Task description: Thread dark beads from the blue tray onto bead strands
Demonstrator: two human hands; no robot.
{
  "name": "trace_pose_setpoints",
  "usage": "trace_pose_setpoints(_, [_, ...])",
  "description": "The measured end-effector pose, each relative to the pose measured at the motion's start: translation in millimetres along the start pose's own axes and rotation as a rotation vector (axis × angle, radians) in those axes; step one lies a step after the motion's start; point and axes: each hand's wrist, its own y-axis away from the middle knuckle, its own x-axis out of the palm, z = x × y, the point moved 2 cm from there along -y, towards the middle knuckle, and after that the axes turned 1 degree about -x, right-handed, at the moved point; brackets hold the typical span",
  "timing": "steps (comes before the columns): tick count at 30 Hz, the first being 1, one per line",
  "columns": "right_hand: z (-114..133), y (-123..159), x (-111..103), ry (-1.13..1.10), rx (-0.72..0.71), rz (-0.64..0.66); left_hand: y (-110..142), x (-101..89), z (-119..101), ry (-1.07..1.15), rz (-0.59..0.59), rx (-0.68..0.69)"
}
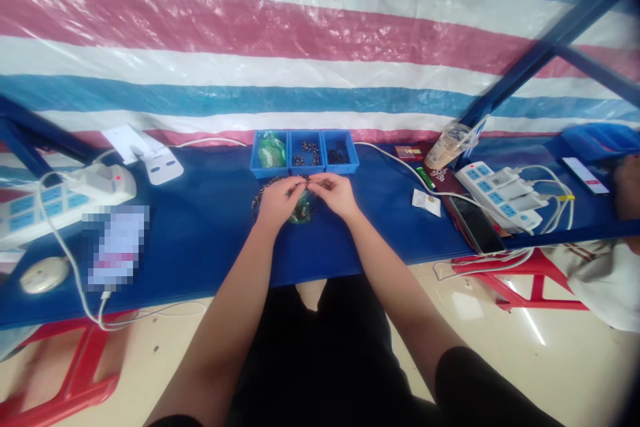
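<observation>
Both hands meet over the blue bench (200,240); left hand (277,203) and right hand (336,193) pinch a small piece (306,179) between fingertips, just before the trays (305,153); equally near.

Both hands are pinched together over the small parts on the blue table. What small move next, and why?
Probably keep the left hand steady and let the right hand finish joining the tiny piece pinched between them. Both hands meet just above the loose dark parts, in front of the blue bins; the piece itself is too small to tell.
</observation>
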Motion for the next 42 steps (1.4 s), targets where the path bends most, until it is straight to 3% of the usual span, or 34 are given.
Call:
trace_pose_setpoints(10, [1.5,1.3,2.4,-0.021,0.004,0.006,-0.5,-2.5,-4.3,0.006,0.049,0.012])
trace_pose_setpoints(19, [1.6,0.7,1.1,-0.015,0.022,-0.012,0.4,-0.3,-1.3,0.007,0.006,-0.022])
trace_pose_setpoints(42, [-0.4,0.0,0.9,0.000,0.012,0.011,-0.2,-0.3,-3.2,0.023,0.033,0.026])
